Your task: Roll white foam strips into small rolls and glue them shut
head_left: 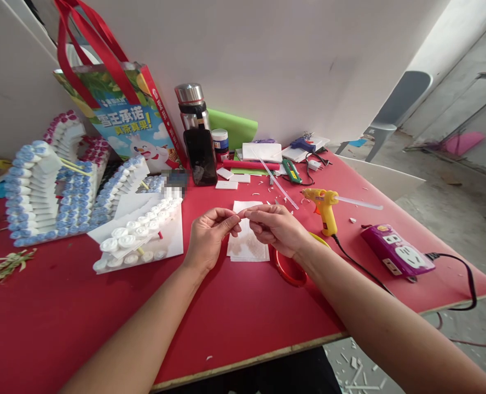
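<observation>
My left hand (210, 235) and my right hand (276, 227) meet fingertip to fingertip over the table, both in a pinch. Whatever is between the fingertips is too small to make out. Beneath them lies a stack of thin white paper sheets (249, 251), partly covered by the hands. A red scissor-like handle loop (291, 272) shows under my right wrist, with a yellow loop (320, 239) beside it. Left of my left hand stands a white card piece set with rolled white paper roses (126, 241).
On the red table (226, 317) a yellow glue gun (327, 210) and purple power strip (397, 250) stand right, their cables trailing. Blue-and-white rosette pieces (33, 191) and a gift bag (132, 120) are left. A phone (201, 156) leans against a steel flask (190, 101) behind.
</observation>
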A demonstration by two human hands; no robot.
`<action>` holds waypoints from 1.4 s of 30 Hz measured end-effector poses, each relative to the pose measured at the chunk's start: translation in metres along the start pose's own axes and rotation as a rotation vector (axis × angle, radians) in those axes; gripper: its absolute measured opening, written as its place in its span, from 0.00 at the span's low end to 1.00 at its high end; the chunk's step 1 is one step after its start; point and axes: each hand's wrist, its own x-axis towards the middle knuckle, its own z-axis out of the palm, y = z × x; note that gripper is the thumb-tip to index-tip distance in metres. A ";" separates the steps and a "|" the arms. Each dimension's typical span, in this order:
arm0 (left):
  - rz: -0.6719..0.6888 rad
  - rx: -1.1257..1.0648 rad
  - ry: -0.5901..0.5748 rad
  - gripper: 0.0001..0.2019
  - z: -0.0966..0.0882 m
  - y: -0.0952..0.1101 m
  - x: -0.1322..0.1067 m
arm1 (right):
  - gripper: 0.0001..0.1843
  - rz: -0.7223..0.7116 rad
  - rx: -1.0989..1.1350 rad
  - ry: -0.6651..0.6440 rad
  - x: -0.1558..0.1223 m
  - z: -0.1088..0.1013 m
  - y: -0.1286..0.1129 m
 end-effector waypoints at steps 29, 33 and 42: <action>0.094 0.177 -0.249 0.21 0.012 0.021 -0.011 | 0.12 -0.614 -0.433 0.479 -0.002 -0.013 -0.012; 0.144 0.239 -0.246 0.19 0.018 0.022 -0.015 | 0.12 -0.633 -0.582 0.453 -0.002 -0.012 -0.008; 0.432 0.409 0.276 0.24 -0.007 0.019 -0.002 | 0.15 -0.467 -1.388 -0.167 -0.004 0.009 0.014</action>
